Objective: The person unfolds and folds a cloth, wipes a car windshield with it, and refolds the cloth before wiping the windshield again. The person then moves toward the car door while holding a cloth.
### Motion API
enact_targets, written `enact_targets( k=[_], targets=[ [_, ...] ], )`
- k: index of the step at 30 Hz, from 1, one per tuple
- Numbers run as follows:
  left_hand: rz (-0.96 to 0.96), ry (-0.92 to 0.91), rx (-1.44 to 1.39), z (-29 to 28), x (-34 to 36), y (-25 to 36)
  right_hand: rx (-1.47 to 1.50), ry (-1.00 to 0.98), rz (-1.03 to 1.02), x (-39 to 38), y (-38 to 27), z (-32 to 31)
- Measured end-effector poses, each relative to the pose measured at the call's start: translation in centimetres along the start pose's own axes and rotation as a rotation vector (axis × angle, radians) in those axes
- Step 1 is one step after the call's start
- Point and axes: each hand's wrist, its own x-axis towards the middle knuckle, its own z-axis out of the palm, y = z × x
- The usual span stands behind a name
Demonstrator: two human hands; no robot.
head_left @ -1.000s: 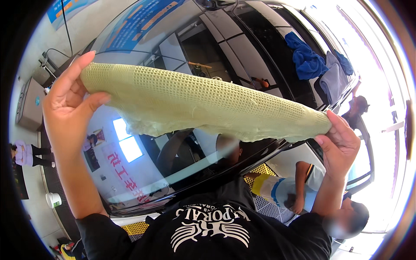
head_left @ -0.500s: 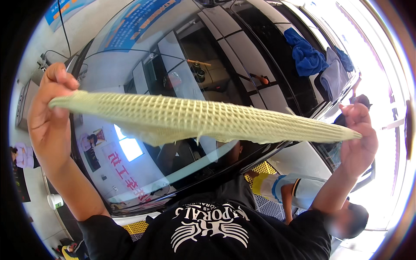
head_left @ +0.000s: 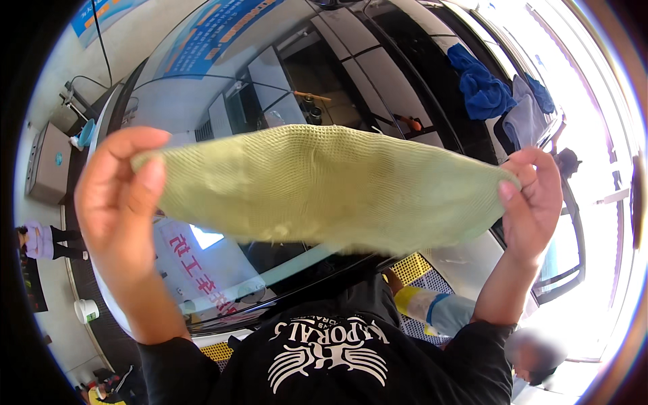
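A pale yellow-green waffle-textured cloth (head_left: 324,189) stretches sideways between my hands, sagging slightly, over the dark glossy glass of a car (head_left: 229,94). My left hand (head_left: 121,202) pinches its left end, thumb on the front face and fingers curled behind. At the other end my right hand (head_left: 533,196) grips the corner between thumb and fingers. The cloth hides part of the glass behind it, which shows reflections.
Blue cloths (head_left: 482,88) and a grey one (head_left: 523,115) lie on the car. A co-worker (head_left: 439,310) bends at lower right; another person (head_left: 44,239) stands far left, near a grey cabinet (head_left: 47,162), white bucket (head_left: 86,310) and blue basin (head_left: 86,133).
The cloth has gone from a narrow, taut roll to a broader, looser band. Both hands have drawn inward a little from half a second ago, the left one lower and the right one slightly higher.
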Motion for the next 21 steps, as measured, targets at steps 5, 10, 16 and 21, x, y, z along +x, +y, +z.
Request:
enact_targets(
  k=[5, 10, 16, 21],
  targets=[
    [0.084, -0.122, -0.021, 6.4, -2.4, 0.3, -0.212, -0.298, -0.371, 0.4, -2.3, 4.5],
    [-0.069, -0.359, -0.162, 8.6, -3.3, 1.1, -0.26, -0.404, -0.371, 0.0, -3.8, 8.8],
    [-0.399, -0.296, -0.675, 9.2, -3.2, 1.4, -0.38, -0.27, -0.573, -0.5, -2.1, 9.7],
    [0.241, -0.406, 0.046, 7.4, -0.2, -2.3, -0.264, -0.289, -0.504, -0.1, -2.5, 8.9]
  ],
)
